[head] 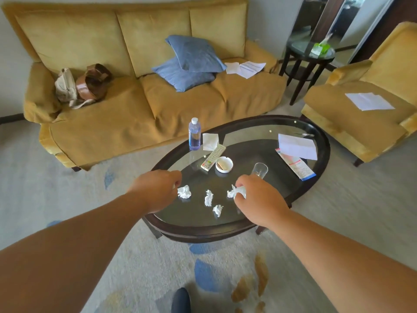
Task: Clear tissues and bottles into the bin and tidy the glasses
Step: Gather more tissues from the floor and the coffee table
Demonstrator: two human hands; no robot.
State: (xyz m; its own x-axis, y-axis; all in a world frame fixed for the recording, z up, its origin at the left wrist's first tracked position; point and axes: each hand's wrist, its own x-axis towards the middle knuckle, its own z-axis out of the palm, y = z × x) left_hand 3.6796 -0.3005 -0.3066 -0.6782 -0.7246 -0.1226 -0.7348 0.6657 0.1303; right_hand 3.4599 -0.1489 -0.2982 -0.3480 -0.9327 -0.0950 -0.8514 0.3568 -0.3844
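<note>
Several crumpled white tissues lie on the near part of the oval glass coffee table. My right hand is closed around one crumpled tissue. My left hand hovers with curled fingers right beside another tissue; contact is unclear. Two more tissues sit between the hands. A clear plastic bottle with a white cap stands at the table's far left edge. An empty drinking glass stands just behind my right hand.
On the table are a remote, a white ashtray, a folded napkin, a leaflet and paper. A mustard sofa lies behind, an armchair right, and a dark side table far back. No bin is visible.
</note>
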